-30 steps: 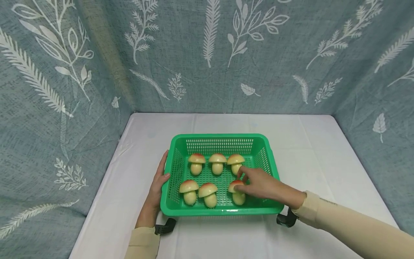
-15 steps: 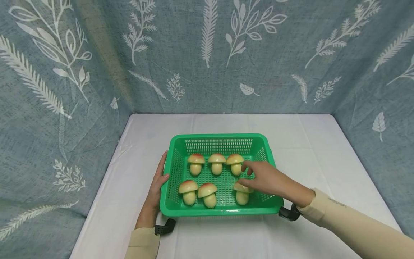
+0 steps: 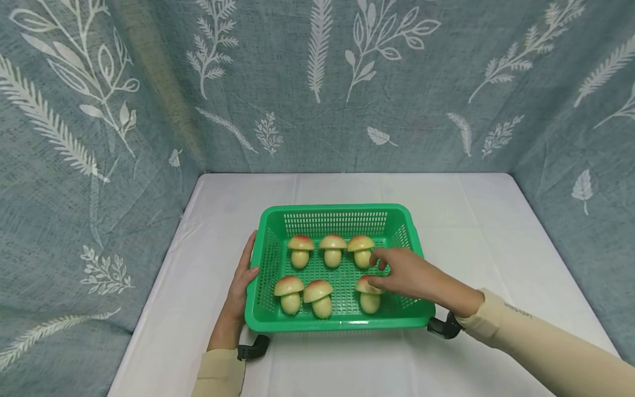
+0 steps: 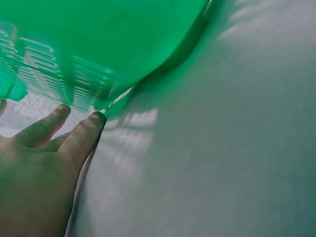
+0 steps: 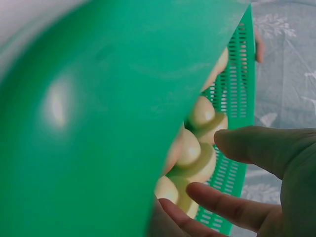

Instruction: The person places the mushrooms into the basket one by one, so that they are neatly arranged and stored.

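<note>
A green plastic basket (image 3: 337, 323) holds several mushrooms (image 3: 290, 304) with pale stems and yellow caps tinged red. They lie in two rows, three at the back and three at the front. My left hand (image 3: 243, 281) rests along the basket's left side, thumb at the rim; the left wrist view has its straight fingers (image 4: 84, 136) against the outer wall. Over the right part of the basket is my right hand (image 3: 404, 270), its thumb overlapping the cap of the front right mushroom (image 3: 370, 303). In the right wrist view its thumb (image 5: 252, 143) and fingers are spread apart.
The basket stands on a white cloth-covered table (image 3: 481, 242). Blue-grey curtains (image 3: 288, 66) with white leaf patterns hang behind and at both sides. In the right wrist view the basket's near wall (image 5: 98, 123) hides part of the mushrooms.
The front right mushroom has shifted right, away from its neighbour, then slightly back left. My right hand has moved a little right and spread its fingers. My left hand stays put.
</note>
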A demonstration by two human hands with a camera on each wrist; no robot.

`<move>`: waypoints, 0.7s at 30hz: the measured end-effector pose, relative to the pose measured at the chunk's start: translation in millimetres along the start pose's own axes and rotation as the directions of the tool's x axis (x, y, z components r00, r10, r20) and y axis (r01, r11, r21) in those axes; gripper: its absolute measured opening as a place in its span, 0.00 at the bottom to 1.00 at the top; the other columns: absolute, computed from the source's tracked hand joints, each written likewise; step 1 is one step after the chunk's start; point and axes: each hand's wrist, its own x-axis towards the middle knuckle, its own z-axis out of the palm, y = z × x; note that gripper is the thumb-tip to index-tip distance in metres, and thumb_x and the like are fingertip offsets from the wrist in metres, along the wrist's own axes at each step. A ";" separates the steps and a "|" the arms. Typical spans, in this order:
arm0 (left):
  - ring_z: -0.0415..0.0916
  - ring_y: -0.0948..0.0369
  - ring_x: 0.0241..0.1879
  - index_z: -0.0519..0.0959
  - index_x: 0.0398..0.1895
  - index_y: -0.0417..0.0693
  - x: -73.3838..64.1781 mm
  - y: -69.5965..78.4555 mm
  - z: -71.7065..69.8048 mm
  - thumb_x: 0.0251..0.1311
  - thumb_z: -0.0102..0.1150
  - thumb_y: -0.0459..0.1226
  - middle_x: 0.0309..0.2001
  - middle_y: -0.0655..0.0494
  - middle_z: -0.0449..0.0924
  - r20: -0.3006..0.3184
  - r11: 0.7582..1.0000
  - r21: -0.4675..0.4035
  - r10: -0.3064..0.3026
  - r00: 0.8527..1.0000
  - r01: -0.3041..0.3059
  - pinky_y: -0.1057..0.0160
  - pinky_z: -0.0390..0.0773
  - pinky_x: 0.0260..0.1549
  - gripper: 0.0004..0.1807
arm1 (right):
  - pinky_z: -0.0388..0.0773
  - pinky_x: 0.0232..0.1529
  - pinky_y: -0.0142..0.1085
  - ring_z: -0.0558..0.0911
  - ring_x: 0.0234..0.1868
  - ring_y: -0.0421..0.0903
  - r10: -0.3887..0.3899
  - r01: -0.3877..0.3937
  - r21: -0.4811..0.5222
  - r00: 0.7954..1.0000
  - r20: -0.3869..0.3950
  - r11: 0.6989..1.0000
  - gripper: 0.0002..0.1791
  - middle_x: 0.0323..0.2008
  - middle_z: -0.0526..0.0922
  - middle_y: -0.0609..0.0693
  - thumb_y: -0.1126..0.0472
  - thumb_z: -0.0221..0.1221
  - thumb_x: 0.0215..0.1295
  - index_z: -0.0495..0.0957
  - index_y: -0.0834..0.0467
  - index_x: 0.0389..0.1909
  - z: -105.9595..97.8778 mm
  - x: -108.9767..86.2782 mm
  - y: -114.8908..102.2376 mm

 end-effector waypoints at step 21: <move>0.67 0.47 0.75 0.42 0.92 0.63 -4.3 12.5 -8.2 0.75 0.39 0.42 0.83 0.39 0.56 -0.080 0.999 0.051 -0.007 0.997 0.011 0.54 0.74 0.65 0.43 | 0.84 0.44 0.48 0.87 0.45 0.48 0.043 -0.038 0.072 0.996 -0.072 0.997 0.22 0.51 0.88 0.55 0.48 0.71 0.72 0.85 0.58 0.58 -16.3 -7.9 -3.9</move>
